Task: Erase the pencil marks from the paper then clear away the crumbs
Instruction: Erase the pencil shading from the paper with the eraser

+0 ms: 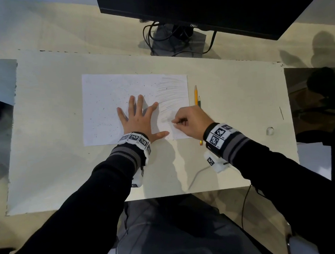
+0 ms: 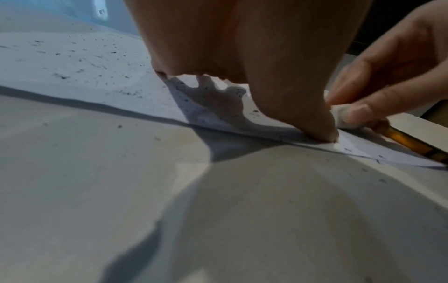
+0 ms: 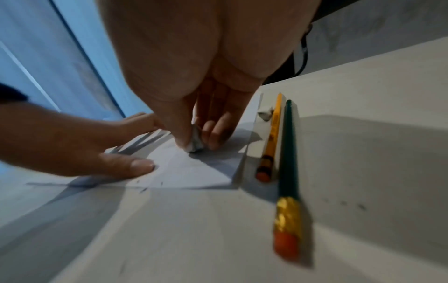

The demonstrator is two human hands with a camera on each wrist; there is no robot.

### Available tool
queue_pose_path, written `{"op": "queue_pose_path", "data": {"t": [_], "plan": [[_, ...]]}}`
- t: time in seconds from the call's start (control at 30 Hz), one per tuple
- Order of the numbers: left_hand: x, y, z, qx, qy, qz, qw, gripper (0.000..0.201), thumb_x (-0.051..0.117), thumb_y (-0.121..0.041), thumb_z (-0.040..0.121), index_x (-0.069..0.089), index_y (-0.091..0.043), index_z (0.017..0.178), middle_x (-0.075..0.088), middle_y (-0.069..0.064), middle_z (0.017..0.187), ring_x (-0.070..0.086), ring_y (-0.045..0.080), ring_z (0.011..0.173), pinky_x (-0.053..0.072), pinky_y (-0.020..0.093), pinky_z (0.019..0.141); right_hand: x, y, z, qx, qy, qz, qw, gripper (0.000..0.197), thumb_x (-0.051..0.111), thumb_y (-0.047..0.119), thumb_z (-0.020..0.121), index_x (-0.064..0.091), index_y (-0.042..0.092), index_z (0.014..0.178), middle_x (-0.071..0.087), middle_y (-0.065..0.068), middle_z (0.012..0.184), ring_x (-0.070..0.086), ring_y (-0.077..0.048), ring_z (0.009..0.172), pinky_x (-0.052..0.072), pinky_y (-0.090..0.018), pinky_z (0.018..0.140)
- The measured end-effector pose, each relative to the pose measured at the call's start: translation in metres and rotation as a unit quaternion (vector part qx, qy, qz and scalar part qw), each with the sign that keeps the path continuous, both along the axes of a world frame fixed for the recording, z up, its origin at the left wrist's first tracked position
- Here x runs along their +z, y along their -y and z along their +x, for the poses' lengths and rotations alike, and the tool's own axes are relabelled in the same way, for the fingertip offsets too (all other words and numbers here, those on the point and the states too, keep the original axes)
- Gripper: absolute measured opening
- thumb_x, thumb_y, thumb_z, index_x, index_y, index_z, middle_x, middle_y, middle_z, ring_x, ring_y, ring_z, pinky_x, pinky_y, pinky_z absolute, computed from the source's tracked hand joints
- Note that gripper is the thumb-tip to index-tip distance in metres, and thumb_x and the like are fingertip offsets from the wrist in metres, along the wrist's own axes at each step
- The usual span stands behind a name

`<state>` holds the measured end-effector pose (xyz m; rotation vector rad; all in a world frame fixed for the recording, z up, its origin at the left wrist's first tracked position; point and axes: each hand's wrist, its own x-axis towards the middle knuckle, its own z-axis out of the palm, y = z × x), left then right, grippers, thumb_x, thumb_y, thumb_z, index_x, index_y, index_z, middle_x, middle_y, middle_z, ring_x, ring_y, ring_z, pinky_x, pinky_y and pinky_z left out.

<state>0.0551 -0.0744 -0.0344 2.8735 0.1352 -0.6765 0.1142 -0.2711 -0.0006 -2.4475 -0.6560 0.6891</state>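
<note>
The right hand (image 3: 194, 80) pinched an eraser (image 3: 196, 142) against the paper (image 3: 194, 172). Left of the eraser, the left hand (image 3: 60, 141) lay flat; right of it lay two pencils (image 3: 271, 137).

Right of your right hand's (image 1: 191, 124) fingers (image 3: 213, 137) two pencils (image 3: 271, 137) lie along the paper's (image 1: 104, 110) edge, blocking a sweep that way. Left of them your left hand (image 1: 139, 122) lies flat, thumb (image 3: 135, 165) close by. Beyond your fingertips the paper lies open, up to the monitor stand (image 1: 178, 42).
</note>
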Motion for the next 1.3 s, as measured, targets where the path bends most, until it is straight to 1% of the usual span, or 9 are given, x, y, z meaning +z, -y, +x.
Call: {"op": "queue_pose_path", "data": {"t": [0.17,0.37,0.57,0.7,0.83,0.9,1.0,1.17,1.3], "plan": [[0.001,0.001,0.001,0.002,0.0,0.003,1.0,0.108,0.047,-0.089,0.069,-0.002,-0.043,0.154,-0.022,0.005,0.162,-0.025,0.031,0.147,-0.007,0.07,0.113,0.005,0.013,-0.007,0.018,-0.07,-0.034,0.997,0.007,0.078,0.016,0.081,0.076,0.016,0.088,0.065,0.012,0.074,0.06,-0.001,0.065,0.047,-0.015,0.067],[0.002,0.001,0.001,-0.002,-0.011,0.0,1.0,0.108,0.048,-0.089,0.07,-0.003,-0.043,0.154,-0.023,0.004,0.162,-0.026,0.031,0.147,-0.008,0.069,0.111,0.001,0.007,0.0,-0.015,-0.004,0.004,1.0,0.003,0.075,0.014,0.083,0.075,0.015,0.085,0.068,0.007,0.08,0.064,-0.011,0.072,0.052,-0.022,0.07],[0.002,0.0,0.002,0.0,-0.009,0.0,1.0,0.109,0.048,-0.089,0.069,-0.003,-0.043,0.154,-0.023,0.005,0.162,-0.026,0.032,0.147,-0.006,0.07,0.113,0.009,0.011,0.003,0.044,-0.047,-0.053,0.997,0.008,0.076,0.019,0.083,0.077,0.015,0.09,0.065,0.014,0.077,0.059,0.002,0.068,0.052,-0.019,0.071],[0.003,0.0,0.002,-0.001,-0.014,-0.001,1.0,0.109,0.048,-0.089,0.069,-0.003,-0.043,0.154,-0.023,0.004,0.162,-0.026,0.031,0.147,-0.007,0.07,0.112,0.006,0.002,0.012,-0.001,0.016,-0.024,1.0,0.004,0.075,0.016,0.083,0.075,0.015,0.087,0.064,0.013,0.08,0.061,-0.005,0.072,0.048,-0.017,0.072],[0.001,0.0,0.001,0.0,-0.007,-0.001,1.0,0.109,0.047,-0.089,0.069,-0.004,-0.043,0.153,-0.023,0.005,0.162,-0.026,0.032,0.147,-0.006,0.07,0.112,0.006,0.02,-0.013,0.055,-0.018,-0.048,0.997,0.001,0.075,0.017,0.083,0.074,0.016,0.082,0.059,0.017,0.074,0.059,-0.004,0.068,0.049,-0.02,0.068],[0.001,0.0,0.001,-0.001,-0.006,-0.001,1.0,0.109,0.047,-0.09,0.068,-0.003,-0.043,0.153,-0.022,0.005,0.162,-0.026,0.032,0.147,-0.006,0.07,0.112,0.011,0.02,-0.005,0.075,-0.047,-0.086,0.992,0.006,0.075,0.02,0.083,0.076,0.017,0.089,0.063,0.015,0.077,0.058,0.002,0.069,0.048,-0.018,0.068],[0.001,0.0,0.001,0.0,-0.005,-0.001,1.0,0.109,0.047,-0.09,0.068,-0.003,-0.044,0.153,-0.022,0.005,0.162,-0.025,0.032,0.147,-0.006,0.07,0.113,0.015,0.006,0.013,0.038,-0.011,-0.057,0.998,0.008,0.075,0.018,0.084,0.076,0.015,0.091,0.066,0.011,0.081,0.056,0.005,0.068,0.042,-0.008,0.068],[0.002,0.0,0.001,-0.001,-0.009,-0.002,1.0,0.11,0.047,-0.09,0.068,-0.004,-0.043,0.153,-0.022,0.005,0.162,-0.025,0.032,0.147,-0.006,0.07,0.112,0.009,0.013,-0.004,0.005,-0.019,-0.042,0.999,0.004,0.075,0.014,0.083,0.075,0.014,0.087,0.07,0.005,0.082,0.064,-0.009,0.072,0.051,-0.022,0.071],[0.001,0.0,0.001,-0.001,-0.007,-0.003,1.0,0.11,0.046,-0.09,0.068,-0.004,-0.043,0.154,-0.023,0.006,0.162,-0.026,0.032,0.147,-0.008,0.07,0.112,0.018,0.015,0.003,0.067,-0.07,-0.096,0.991,0.009,0.075,0.015,0.084,0.076,0.013,0.092,0.059,0.017,0.072,0.055,0.006,0.064,0.04,-0.008,0.065]]}}
